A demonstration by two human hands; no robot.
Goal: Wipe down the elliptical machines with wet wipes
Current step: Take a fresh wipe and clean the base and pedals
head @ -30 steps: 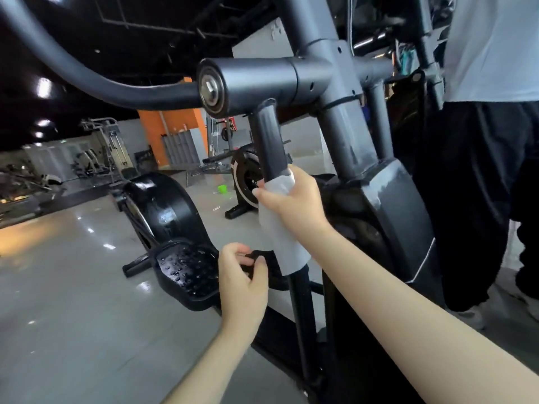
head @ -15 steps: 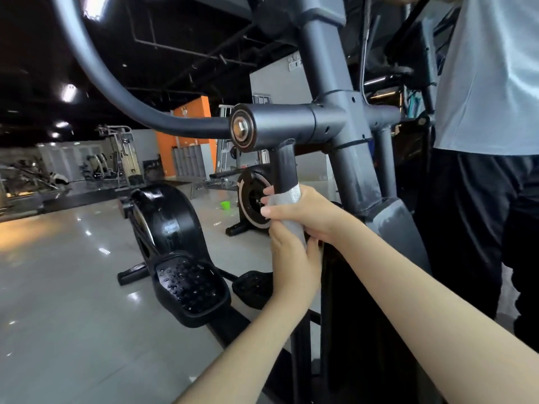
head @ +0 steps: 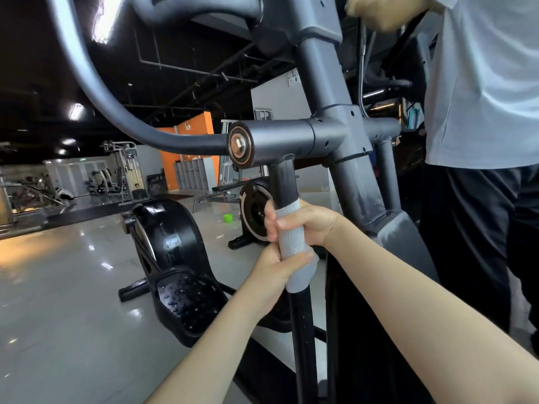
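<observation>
You are gripping the wet wipe [head: 292, 239] with both hands, and it is wrapped round the black upright bar [head: 285, 182] of the elliptical machine [head: 344, 176], just below the grey pivot hub [head: 277, 141]. Your right hand [head: 310, 225] is curling round the upper part of the wipe, fingers reaching behind the bar. Your left hand [head: 275, 268] is sitting directly under it, touching it, with the thumb pressing across the front of the wipe. The wipe's lower edge is hanging just below your left hand. Beside the bar on the left, the studded black pedal [head: 186, 298] is standing in front of the black flywheel housing [head: 172, 228] on the glossy floor [head: 58, 287]. On the right, another person [head: 481, 83] in a white shirt and dark trousers is standing close to the machine.
</observation>
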